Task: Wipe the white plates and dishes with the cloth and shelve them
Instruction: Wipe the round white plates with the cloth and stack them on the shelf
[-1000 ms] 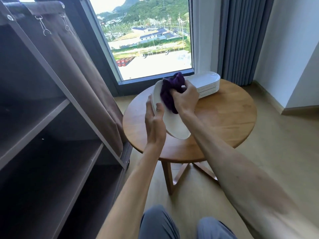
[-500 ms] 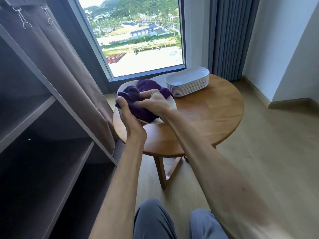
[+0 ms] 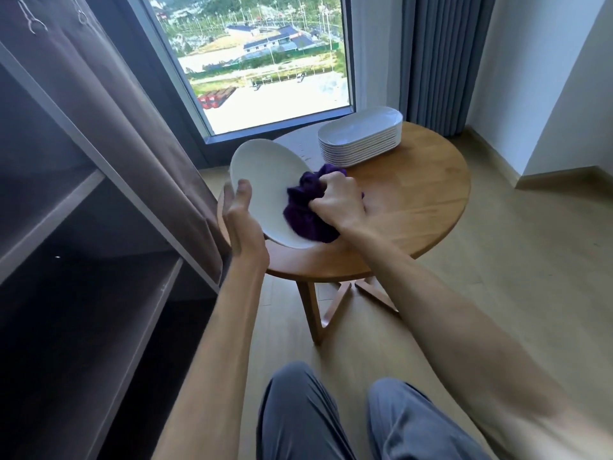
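A round wooden table [image 3: 414, 200] stands before a tall window [image 3: 265, 61] with grey curtains [image 3: 438, 54] in a corner room, centre of the frame. Above its left edge, a person tilts a white oval plate [image 3: 265, 180] held at its near rim by the left hand [image 3: 242, 224], thumb over the face and fingers apparently behind, though those are hidden. The right hand [image 3: 338, 200], fingers clenched around a bunched purple cloth [image 3: 305, 210], presses it against the plate's lower right part.

The job looks barely begun: a stack of white oblong dishes [image 3: 361, 137] waits at the table's far side, upper centre, seemingly untouched, and the dark shelves [image 3: 83, 260] filling the left of the frame show no crockery on the parts visible. This plate appears to be mid-wipe, with shelving yet to come.

A brown fabric cover [image 3: 116, 111] hangs drawn aside at the shelf unit's front, just left of the plate, and could snag a dish being passed in. The person's grey-trousered knees [image 3: 348, 416] sit at lower centre.
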`<state>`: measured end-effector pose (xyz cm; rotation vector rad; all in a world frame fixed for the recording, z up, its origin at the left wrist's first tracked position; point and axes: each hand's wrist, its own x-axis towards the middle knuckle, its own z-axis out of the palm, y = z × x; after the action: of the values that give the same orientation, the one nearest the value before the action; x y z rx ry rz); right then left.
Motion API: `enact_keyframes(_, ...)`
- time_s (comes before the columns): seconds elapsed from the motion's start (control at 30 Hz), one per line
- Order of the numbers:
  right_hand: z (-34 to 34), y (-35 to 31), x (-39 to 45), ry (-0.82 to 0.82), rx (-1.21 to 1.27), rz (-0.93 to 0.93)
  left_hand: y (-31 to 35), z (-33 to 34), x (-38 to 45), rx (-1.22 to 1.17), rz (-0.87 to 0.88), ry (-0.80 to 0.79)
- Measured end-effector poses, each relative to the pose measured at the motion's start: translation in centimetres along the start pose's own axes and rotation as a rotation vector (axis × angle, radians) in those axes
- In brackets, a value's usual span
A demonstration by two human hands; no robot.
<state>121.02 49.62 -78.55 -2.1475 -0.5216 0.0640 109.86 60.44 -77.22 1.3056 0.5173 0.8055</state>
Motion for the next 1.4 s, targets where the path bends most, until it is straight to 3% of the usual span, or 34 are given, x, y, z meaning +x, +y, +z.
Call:
enact_keyframes(0.13,0.4,-1.6,0.7,0.234,0.301,0.052,0.9,1.5,-2.3,0.288,0.298,-0.133)
enact_keyframes(0.3,-1.3,-6.0,2.1,0.307,0.677,-0.005,0.7,2.8,-2.6,0.223,0.319,-0.142)
enact_keyframes(0.53,-1.8,-6.1,-0.5,-0.107,0.773,-0.319,1.0,3.6,-0.6,-0.028,0.241,-0.142)
enact_keyframes(0.77,-1.9,-2.8,-1.4,-0.306,0.468,-0.220,1.5,2.4,1.3,-0.200,-0.047,-0.077)
enact_keyframes(0.9,-2.3,-1.9,0.2,-0.241,0.109,-0.130,1.0,1.4,0.7,-0.176,-0.027,-0.004)
enact_keyframes(1.07,-2.3,-1.0,2.4,0.125,-0.151,-0.052,-0.2,1.6,-1.3,-0.069,0.067,-0.036)
enact_keyframes(1.27,-1.4,-4.6,3.5,0.428,0.300,-0.029,-1.5,4.6,-3.6,-0.161,0.013,-0.018)
enact_keyframes(1.33,-0.9,-6.0,2.4,0.403,0.518,-0.027,-1.2,5.5,-3.8,-0.167,0.010,-0.047)
enact_keyframes(1.4,-0.7,-6.5,1.0,0.232,0.637,-0.109,-1.1,5.7,-3.6,-0.210,-0.004,-0.075)
